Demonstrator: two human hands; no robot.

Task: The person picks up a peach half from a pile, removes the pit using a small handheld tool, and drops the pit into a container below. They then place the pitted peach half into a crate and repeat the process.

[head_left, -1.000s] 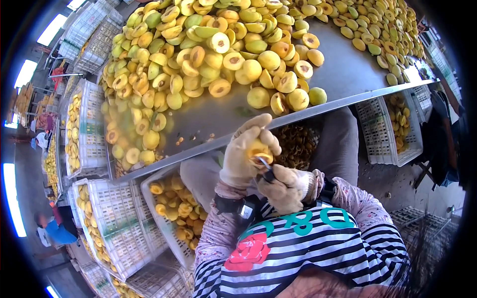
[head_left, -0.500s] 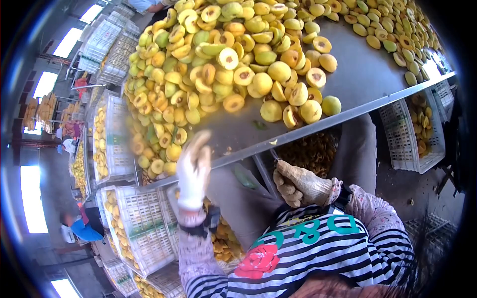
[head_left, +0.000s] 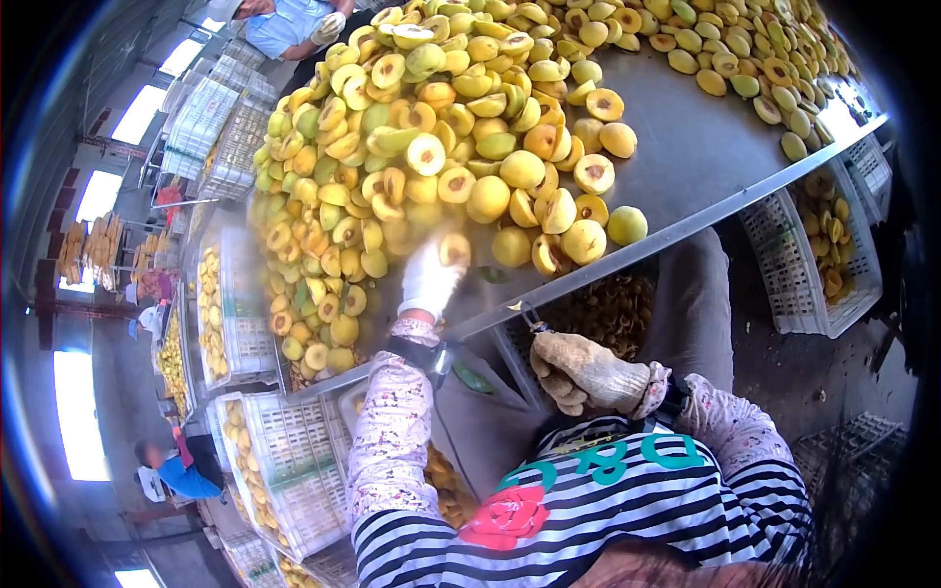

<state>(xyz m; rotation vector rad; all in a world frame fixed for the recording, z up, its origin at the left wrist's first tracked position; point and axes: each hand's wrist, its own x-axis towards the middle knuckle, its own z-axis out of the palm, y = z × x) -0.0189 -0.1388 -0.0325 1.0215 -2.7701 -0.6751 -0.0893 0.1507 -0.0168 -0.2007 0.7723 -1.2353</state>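
Observation:
My left hand (head_left: 429, 282), in a white glove, reaches over the edge of the metal table onto the heap of halved yellow peaches (head_left: 338, 167). Its fingers, smeared by motion, are closed at a peach half (head_left: 454, 249) with the cut face up. Low in front of my body, my right hand (head_left: 593, 372) wears a worn, stained glove. Its fingers are wrapped round a small metal tool (head_left: 535, 323), of which only the thin tip shows; the handle is hidden in the fist. Whole-looking peaches (head_left: 627, 225) lie near the table's front edge.
The metal table (head_left: 676, 118) has a raised front rim. More peach halves (head_left: 784, 78) lie at its far right. Crates of peaches stand left (head_left: 294, 461) and right (head_left: 814, 265). Brown scraps (head_left: 608, 314) fill a container below. A person in light blue (head_left: 289, 27) is across the table.
My left hand has moved from the table's front edge forward and right to the peach half. My right hand keeps its grip on the tool. The view has shifted, showing more of the co-worker.

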